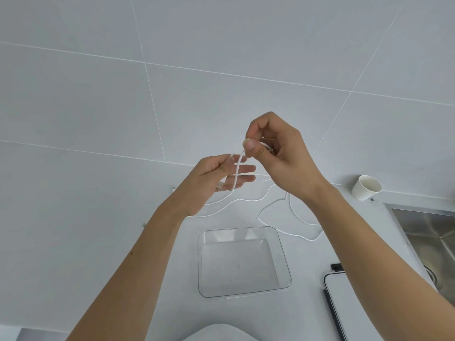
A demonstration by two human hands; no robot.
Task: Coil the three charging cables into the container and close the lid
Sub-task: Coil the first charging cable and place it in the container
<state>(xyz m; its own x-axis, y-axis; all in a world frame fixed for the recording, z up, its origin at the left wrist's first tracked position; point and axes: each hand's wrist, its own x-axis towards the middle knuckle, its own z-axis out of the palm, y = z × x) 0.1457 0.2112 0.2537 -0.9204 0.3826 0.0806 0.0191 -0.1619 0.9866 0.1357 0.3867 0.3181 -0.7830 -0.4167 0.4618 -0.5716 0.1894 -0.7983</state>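
A clear plastic container [283,254] sits open on the white counter, with nothing inside it. Above and behind it, my left hand [216,180] holds one end of a white charging cable [237,173], its plug near my palm. My right hand [275,153] pinches the same cable between thumb and forefinger, forming a loop between both hands. More white cable [275,205] lies in loose curves on the counter behind the container. A flat lid with a dark rim [344,303] lies to the container's right, partly behind my right forearm.
A white paper cup [365,188] stands at the back right against the tiled wall. A steel sink [430,232] is set into the counter at the far right. A white rounded object [216,332] sits at the bottom edge.
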